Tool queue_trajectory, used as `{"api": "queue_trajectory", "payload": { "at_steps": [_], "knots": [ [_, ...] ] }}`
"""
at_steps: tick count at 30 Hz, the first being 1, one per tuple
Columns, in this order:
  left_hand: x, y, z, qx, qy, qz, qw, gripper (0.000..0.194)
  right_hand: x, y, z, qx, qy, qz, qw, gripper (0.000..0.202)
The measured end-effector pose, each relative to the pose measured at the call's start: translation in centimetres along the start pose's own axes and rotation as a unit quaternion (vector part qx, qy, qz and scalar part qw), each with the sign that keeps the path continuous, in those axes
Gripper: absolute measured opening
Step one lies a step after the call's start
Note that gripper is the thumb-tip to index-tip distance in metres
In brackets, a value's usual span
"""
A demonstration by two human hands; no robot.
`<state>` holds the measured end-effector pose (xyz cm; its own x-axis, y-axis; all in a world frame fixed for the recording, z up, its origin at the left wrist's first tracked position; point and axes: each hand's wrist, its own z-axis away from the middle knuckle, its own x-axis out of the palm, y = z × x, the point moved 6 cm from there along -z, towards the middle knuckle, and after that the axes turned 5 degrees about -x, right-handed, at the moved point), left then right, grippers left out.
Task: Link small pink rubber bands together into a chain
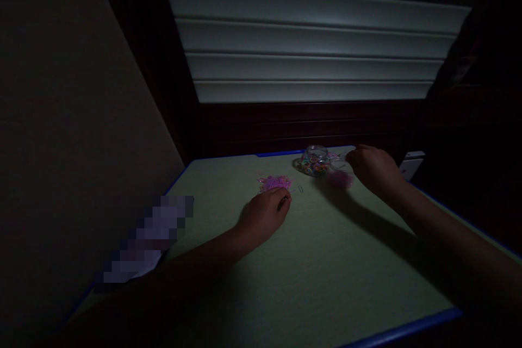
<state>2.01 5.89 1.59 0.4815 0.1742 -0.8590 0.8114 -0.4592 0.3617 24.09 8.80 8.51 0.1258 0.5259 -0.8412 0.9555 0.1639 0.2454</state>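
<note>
My left hand (265, 215) rests on the table with its fingers curled together, right in front of a pile of small pink and purple pieces (275, 182); what its fingers hold, if anything, is too small to name. Raised at the right, my right hand (373, 166) pinches the top of a clear bag (340, 176) with pink contents, which hangs blurred above the table. Beside the bag stands a round clear jar (315, 162) of colourful small rings. A small pale clip-like piece (300, 188) lies between the pile and the bag.
The light green table (326, 277) has blue edges. A pixelated object (150, 239) lies along its left edge. Behind the table is a dark wooden frame with pale slats (314, 43). A white box-like object (411, 165) is beyond the right edge.
</note>
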Motion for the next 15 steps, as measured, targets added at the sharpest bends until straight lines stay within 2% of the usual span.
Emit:
{"api": "queue_trajectory", "payload": {
  "at_steps": [4, 7, 10, 12, 15],
  "knots": [
    [0.0, 0.0, 0.0, -0.001, -0.002, 0.002, 1.0, 0.019, -0.2, -0.3, 0.0, -0.01, 0.006, -0.011, 1.0, 0.028],
    [0.1, 0.0, 0.0, -0.001, -0.007, 0.002, 1.0, 0.019, -0.8, -1.5, 0.1, -0.032, 0.047, -0.051, 0.997, 0.027],
    [0.2, 0.0, 0.0, 0.0, -0.008, 0.001, 1.0, 0.019, -0.7, -3.7, 0.6, -0.077, 0.08, -0.113, 0.987, 0.027],
    [0.2, 0.0, 0.0, 0.0, -0.004, 0.001, 1.0, 0.019, 0.1, -5.7, 1.0, -0.125, 0.071, -0.168, 0.975, 0.027],
    [0.2, 0.0, 0.0, 0.004, -0.001, 0.0, 1.0, 0.02, 1.7, -7.8, 1.4, -0.154, 0.054, -0.259, 0.952, 0.027]
  ]
}}
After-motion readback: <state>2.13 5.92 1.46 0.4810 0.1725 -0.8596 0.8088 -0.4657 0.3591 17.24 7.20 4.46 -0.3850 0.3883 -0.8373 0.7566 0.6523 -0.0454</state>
